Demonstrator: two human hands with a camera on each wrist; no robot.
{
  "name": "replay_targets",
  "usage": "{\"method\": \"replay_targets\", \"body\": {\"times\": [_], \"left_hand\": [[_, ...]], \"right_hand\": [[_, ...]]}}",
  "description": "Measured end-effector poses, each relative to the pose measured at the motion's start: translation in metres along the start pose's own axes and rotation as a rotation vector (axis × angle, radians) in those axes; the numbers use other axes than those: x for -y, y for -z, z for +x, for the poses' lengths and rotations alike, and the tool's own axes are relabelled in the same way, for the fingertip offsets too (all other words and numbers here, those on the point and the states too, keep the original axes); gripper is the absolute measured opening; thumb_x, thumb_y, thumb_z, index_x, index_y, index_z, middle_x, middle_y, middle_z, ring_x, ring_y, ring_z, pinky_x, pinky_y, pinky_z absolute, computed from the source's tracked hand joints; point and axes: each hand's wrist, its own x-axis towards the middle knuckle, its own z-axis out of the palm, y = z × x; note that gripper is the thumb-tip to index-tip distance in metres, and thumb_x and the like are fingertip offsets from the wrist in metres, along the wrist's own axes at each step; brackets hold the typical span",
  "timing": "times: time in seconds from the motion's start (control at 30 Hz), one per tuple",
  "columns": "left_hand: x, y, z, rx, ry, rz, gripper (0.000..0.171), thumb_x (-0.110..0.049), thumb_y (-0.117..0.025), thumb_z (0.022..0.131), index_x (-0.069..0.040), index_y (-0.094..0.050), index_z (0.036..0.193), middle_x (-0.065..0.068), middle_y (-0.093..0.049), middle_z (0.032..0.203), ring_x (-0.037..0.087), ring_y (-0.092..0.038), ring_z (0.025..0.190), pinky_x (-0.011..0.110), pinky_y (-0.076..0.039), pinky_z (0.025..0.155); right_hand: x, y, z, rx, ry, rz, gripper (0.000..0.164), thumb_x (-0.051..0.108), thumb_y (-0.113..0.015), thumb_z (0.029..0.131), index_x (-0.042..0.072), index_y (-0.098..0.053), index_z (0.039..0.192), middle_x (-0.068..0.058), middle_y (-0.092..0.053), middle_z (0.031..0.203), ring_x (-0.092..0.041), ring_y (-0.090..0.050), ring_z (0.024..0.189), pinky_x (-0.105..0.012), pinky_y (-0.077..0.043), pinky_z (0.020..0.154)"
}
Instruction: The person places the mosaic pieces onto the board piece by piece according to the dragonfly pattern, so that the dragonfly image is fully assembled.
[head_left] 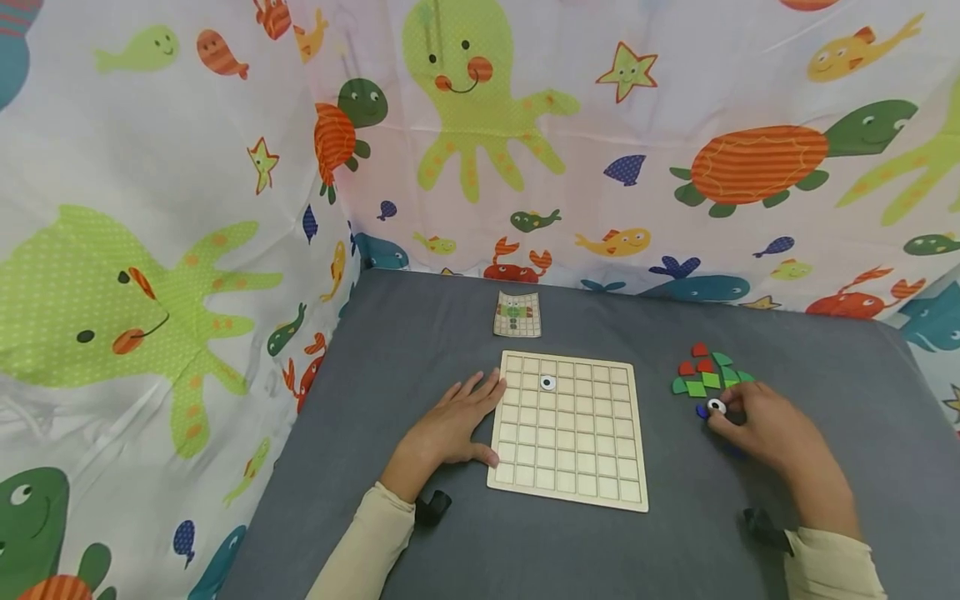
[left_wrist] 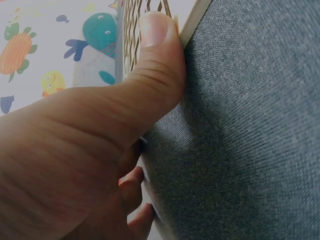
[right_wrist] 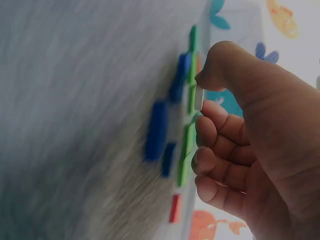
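Note:
A wooden grid board [head_left: 567, 429] lies on the grey cloth, with one round eye piece [head_left: 548, 382] in a cell near its top. At the board's left edge rests my left hand [head_left: 453, 421], fingers spread and thumb touching the rim; the left wrist view shows the thumb [left_wrist: 156, 65] on that edge. To the right, my right hand [head_left: 772, 429] pinches a second white eye piece [head_left: 716, 406] between thumb and index finger. Seen from the right wrist, that piece [right_wrist: 199, 98] appears edge-on. Just beyond lie loose green pieces [head_left: 695, 389], red pieces [head_left: 686, 368] and blue pieces [right_wrist: 156, 131].
A small pattern card [head_left: 517, 315] with a coloured figure on a grid lies behind the board. A cloth printed with sea animals [head_left: 480, 208] hangs along the back and left of the grey surface [head_left: 420, 333].

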Motion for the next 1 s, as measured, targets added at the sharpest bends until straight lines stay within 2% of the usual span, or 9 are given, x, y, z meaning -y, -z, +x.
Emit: {"method": "replay_targets", "body": {"times": [0.17, 0.43, 0.67, 0.87, 1.0], "left_hand": [[-0.001, 0.002, 0.0, -0.009, -0.002, -0.003, 0.121, -0.051, -0.086, 0.08, -0.016, -0.015, 0.172, 0.003, -0.007, 0.178, 0.029, -0.005, 0.165, 0.053, -0.01, 0.132], [-0.003, 0.002, -0.001, 0.007, 0.008, 0.001, 0.122, -0.052, -0.085, 0.08, -0.017, -0.013, 0.172, 0.001, -0.005, 0.178, 0.028, -0.004, 0.165, 0.052, -0.01, 0.132], [-0.003, 0.004, -0.001, -0.004, -0.001, -0.003, 0.121, -0.05, -0.086, 0.08, -0.015, -0.015, 0.172, 0.004, -0.007, 0.178, 0.03, -0.006, 0.165, 0.053, -0.011, 0.131], [-0.003, 0.004, 0.0, 0.001, -0.007, 0.001, 0.121, -0.05, -0.086, 0.08, -0.016, -0.015, 0.172, 0.003, -0.007, 0.178, 0.03, -0.006, 0.165, 0.054, -0.011, 0.131], [-0.002, 0.002, 0.0, 0.0, -0.005, 0.001, 0.121, -0.051, -0.086, 0.08, -0.016, -0.015, 0.172, 0.003, -0.007, 0.178, 0.029, -0.006, 0.165, 0.053, -0.011, 0.131]], "right_hand": [[0.025, 0.002, 0.007, -0.049, 0.08, 0.003, 0.044, 0.035, -0.079, 0.092, -0.003, -0.068, 0.11, -0.014, -0.068, 0.097, -0.025, -0.062, 0.084, -0.049, -0.055, 0.074], [0.068, -0.005, 0.021, -0.065, 0.16, 0.099, 0.029, 0.023, -0.077, 0.091, 0.001, -0.067, 0.107, -0.01, -0.067, 0.096, -0.019, -0.059, 0.078, -0.034, -0.05, 0.062], [0.104, -0.014, 0.037, -0.049, 0.218, 0.085, 0.031, 0.03, -0.075, 0.096, 0.004, -0.067, 0.111, -0.011, -0.064, 0.102, -0.02, -0.061, 0.085, -0.041, -0.054, 0.073], [0.133, -0.023, 0.048, 0.001, 0.251, 0.118, 0.029, 0.03, -0.074, 0.097, 0.007, -0.067, 0.113, -0.007, -0.062, 0.104, -0.016, -0.055, 0.079, -0.034, -0.048, 0.065], [0.152, -0.029, 0.055, 0.026, 0.268, 0.095, 0.028, 0.032, -0.073, 0.098, 0.01, -0.066, 0.113, -0.006, -0.062, 0.105, -0.016, -0.056, 0.08, -0.035, -0.049, 0.066]]}}
